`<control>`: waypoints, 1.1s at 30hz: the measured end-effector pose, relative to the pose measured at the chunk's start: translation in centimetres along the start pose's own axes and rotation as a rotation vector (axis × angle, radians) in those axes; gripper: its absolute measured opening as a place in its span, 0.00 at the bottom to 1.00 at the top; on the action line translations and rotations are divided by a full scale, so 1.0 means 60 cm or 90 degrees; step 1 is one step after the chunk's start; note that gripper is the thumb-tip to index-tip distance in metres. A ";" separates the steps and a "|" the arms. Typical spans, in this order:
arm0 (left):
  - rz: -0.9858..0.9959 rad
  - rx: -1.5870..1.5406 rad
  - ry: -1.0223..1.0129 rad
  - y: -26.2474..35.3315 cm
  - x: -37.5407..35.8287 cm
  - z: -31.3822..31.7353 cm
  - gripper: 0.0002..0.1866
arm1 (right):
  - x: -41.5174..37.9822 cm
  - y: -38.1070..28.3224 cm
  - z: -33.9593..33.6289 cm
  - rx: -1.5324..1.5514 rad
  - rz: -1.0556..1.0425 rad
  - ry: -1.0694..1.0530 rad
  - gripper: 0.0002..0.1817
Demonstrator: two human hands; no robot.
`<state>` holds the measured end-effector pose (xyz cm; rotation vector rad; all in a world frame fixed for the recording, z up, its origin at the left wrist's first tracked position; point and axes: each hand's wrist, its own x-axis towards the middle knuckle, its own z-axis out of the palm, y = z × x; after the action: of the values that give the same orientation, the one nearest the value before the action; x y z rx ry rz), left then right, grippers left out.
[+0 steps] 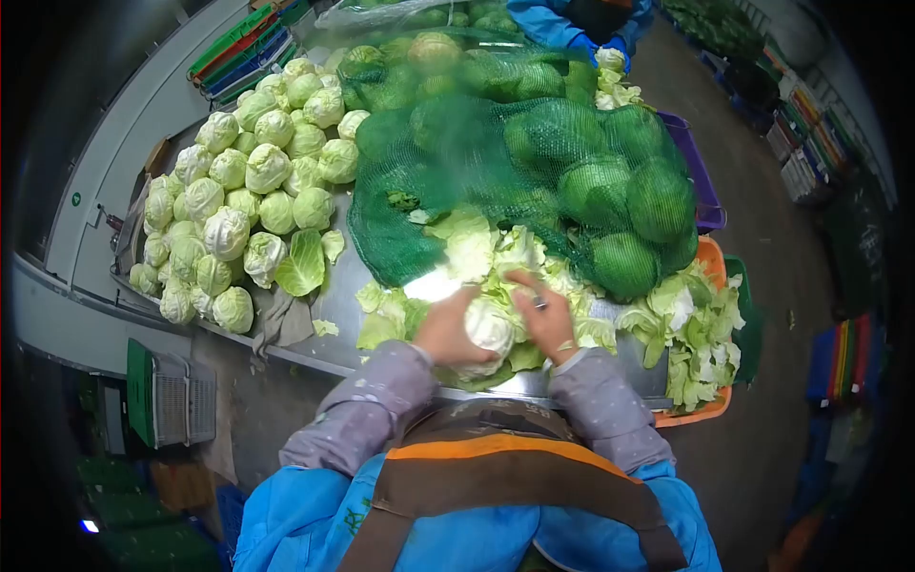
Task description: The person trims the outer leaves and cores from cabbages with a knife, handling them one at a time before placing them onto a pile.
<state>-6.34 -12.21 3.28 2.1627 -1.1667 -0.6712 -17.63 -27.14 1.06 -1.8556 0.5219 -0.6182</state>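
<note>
A pale, trimmed cabbage (489, 331) is right in front of me at the near edge of the metal table (335, 334). My left hand (450, 329) is wrapped round its left side, the thumb reaching up. My right hand (546, 316), with a ring on one finger, is at the cabbage's upper right, its fingers bent and apart. Loose cabbage leaves (386, 319) lie around both hands, and more leaves lie under the cabbage. Just beyond, a green mesh sack (562, 181) full of untrimmed cabbages spreads over the table.
Trimmed cabbages (229, 219) are heaped at the left, beside a grey cloth (284, 319). An orange crate (710, 405) overflowing with leaves stands against the table's right end, a purple crate (701, 181) behind it. Across the table, a person in blue gloves (610, 48) handles a cabbage.
</note>
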 end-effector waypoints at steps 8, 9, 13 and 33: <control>0.031 -0.142 0.007 -0.101 -0.020 -0.010 0.53 | 0.023 0.068 0.075 -0.013 0.253 -0.140 0.20; 0.019 -0.162 -0.002 -0.107 -0.024 -0.015 0.49 | 0.018 0.089 0.077 -0.012 0.248 -0.137 0.20; -0.173 -0.507 0.057 -0.124 -0.037 -0.019 0.40 | 0.011 0.145 0.072 -0.334 0.175 -0.180 0.19; 0.180 0.069 -0.001 -0.072 0.022 -0.017 0.60 | 0.046 0.025 -0.007 0.079 0.043 -0.361 0.37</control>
<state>-2.60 -11.14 0.81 2.0278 -1.5044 -0.4950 -15.86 -29.64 0.26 -1.7835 0.1630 -0.0612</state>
